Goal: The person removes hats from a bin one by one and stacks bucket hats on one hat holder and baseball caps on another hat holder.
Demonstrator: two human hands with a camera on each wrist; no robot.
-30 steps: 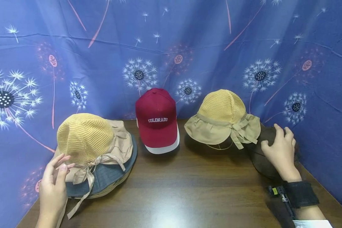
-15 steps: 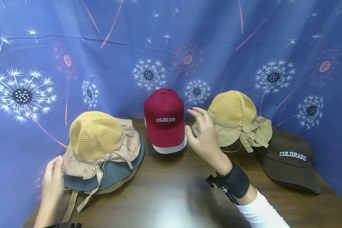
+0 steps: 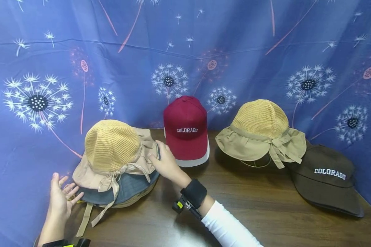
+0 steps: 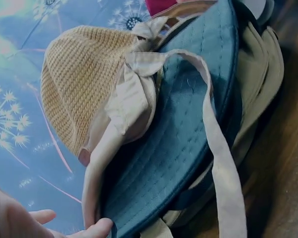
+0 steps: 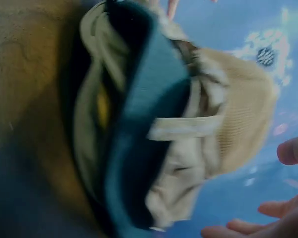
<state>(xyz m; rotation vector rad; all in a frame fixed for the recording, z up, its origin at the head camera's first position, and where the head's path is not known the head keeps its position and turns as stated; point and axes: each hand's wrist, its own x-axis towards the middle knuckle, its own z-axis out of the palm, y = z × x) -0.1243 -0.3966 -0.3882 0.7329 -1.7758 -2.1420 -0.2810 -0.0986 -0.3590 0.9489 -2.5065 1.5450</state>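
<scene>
At the left stands a stack of hats. On top is a sun hat with a yellow knitted crown, a beige brim and a tied ribbon. Beneath it show a blue stitched brim and khaki brims. My left hand is at the stack's left edge, fingers spread, fingertips close to the blue brim. At the opposite edge, my right hand has its fingers extended beside the beige brim. The right wrist view, blurred, shows those fingers apart from the fabric. Neither hand grips a hat.
A red COLORADO cap stands at the back middle. To its right, another yellow knitted sun hat sits on a wire stand. A dark brown COLORADO cap lies at far right. Behind the wooden table hangs a blue dandelion-print cloth.
My right hand has left the brown cap and swung left across the table to the hat stack. My left hand has stayed by the stack, its fingers now more spread. The view has turned left.
</scene>
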